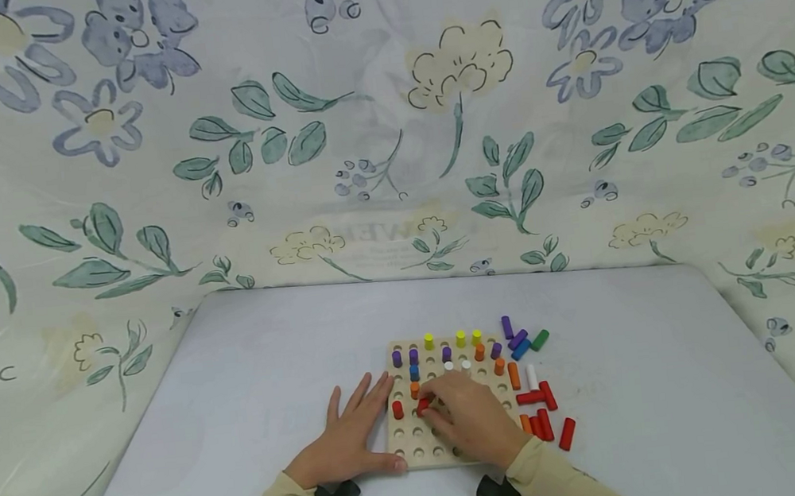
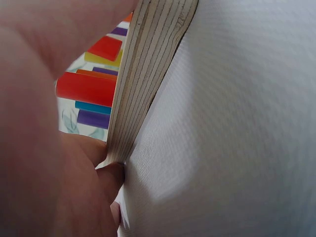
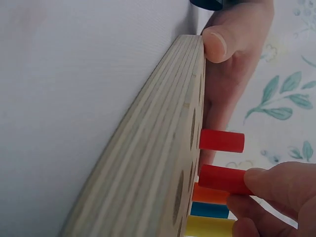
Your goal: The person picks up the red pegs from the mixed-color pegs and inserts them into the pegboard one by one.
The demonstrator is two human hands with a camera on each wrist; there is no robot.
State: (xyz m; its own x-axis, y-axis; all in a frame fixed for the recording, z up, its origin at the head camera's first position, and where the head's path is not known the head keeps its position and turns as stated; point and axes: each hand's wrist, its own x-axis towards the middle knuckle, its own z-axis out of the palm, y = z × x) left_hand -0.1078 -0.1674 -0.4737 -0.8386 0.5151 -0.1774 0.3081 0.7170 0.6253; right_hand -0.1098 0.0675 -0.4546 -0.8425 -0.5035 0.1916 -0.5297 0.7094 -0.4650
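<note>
Pinches red peg (image 3: 221, 178) in fingers of right hand (image 1: 473, 415), with orange peg (image 1: 414, 391) just beyond, loose pegs (image 1: 545, 424) rightward; spreads fingers of left hand (image 1: 347, 442) against pegboard (image 1: 409, 443).

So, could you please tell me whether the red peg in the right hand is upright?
Roughly upright: the right wrist view shows the held red peg end-on to the board. Whether it's seated, I cannot tell.

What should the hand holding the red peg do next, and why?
Probably the right hand should press the red peg straight down: it pinches the top, and the lower end is at the pegboard, though how deep is unclear. The left hand rests at the pegboard's edge, perhaps steadying it.
</note>
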